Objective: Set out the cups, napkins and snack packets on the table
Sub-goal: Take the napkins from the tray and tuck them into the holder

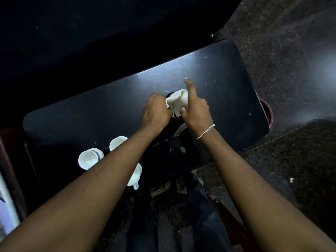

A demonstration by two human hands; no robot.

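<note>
Two-handed grip on a white napkin (pixel 177 101) at the middle of the dark table (pixel 218 79): left hand (pixel 156 113) curled round its left edge, right hand (pixel 195 110) pinching its right side, forefinger straight. Three white cups (pixel 87 159) near the table's left end.

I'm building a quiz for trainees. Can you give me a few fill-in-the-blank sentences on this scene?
1. The left hand and the right hand both grip a white ____.
2. A chain bracelet sits on the ____ wrist.
3. The cups by the left forearm are ____ in colour.
Missing words: napkin; right; white.
</note>
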